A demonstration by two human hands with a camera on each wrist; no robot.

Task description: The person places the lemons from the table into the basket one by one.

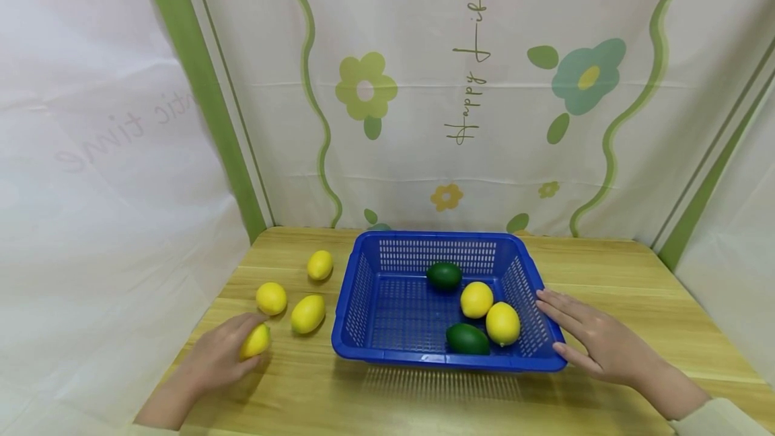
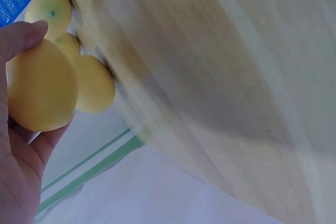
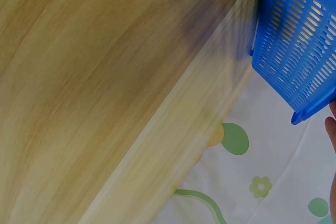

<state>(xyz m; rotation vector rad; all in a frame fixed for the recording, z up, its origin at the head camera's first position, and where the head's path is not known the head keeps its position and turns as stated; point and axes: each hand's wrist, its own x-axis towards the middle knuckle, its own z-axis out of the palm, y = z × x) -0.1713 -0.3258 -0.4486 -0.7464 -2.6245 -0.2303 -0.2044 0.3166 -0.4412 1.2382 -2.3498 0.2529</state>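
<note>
My left hand [image 1: 220, 353] grips a yellow lemon [image 1: 256, 342] between thumb and fingers at the table's left side; the left wrist view shows the same lemon [image 2: 42, 86] close up. Three more lemons lie just beyond it: one lemon [image 1: 271, 299] nearest the fingers, another lemon [image 1: 308, 314] to the right, and a third lemon [image 1: 319, 265] farther back. My right hand [image 1: 605, 342], fingers extended, rests at the right rim of a blue plastic basket [image 1: 418, 358]. Inside the basket are two lemons [image 1: 477, 300] and two dark green avocado-like fruits [image 1: 445, 276].
The wooden table [image 1: 654, 301] has its back edge against a white curtain [image 1: 412, 12] printed with flowers and wavy green lines. More white cloth [image 1: 109, 221] hangs along the left side. The basket's slotted side wall [image 3: 299, 40] shows in the right wrist view.
</note>
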